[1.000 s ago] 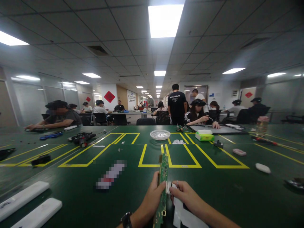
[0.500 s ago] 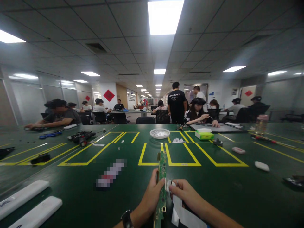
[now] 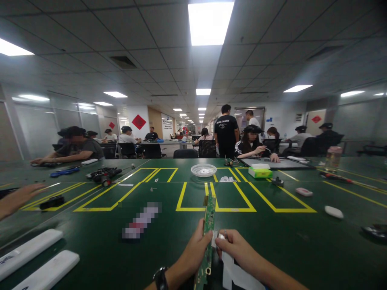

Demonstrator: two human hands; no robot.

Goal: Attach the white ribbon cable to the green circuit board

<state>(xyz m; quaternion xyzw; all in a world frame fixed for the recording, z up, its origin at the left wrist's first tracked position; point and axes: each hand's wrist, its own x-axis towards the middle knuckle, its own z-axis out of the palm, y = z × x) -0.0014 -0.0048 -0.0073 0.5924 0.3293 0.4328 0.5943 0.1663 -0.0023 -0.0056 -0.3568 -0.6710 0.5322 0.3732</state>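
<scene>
A long, narrow green circuit board (image 3: 209, 213) stands tilted on edge in front of me, its near end running out of the bottom of the view. My left hand (image 3: 193, 249) is closed around its left side, thumb across the face. Close by on the right, my right hand (image 3: 240, 249) pinches a thin white strip (image 3: 237, 276) whose loose part hangs below the fingers. The pinched end sits at the board's right edge; whether it presses on the board I cannot tell.
Two long white cases (image 3: 50, 270) lie at my left, beside a blurred-out object (image 3: 140, 221). Ahead are a white basket (image 3: 203, 170), a green tissue pack (image 3: 260, 171) and a white mouse (image 3: 333, 212). Another person's hand (image 3: 21, 197) reaches in from the left.
The board's top has tilted slightly to the right, and both my hands keep their holds. Another person's hand has come in at the left edge.
</scene>
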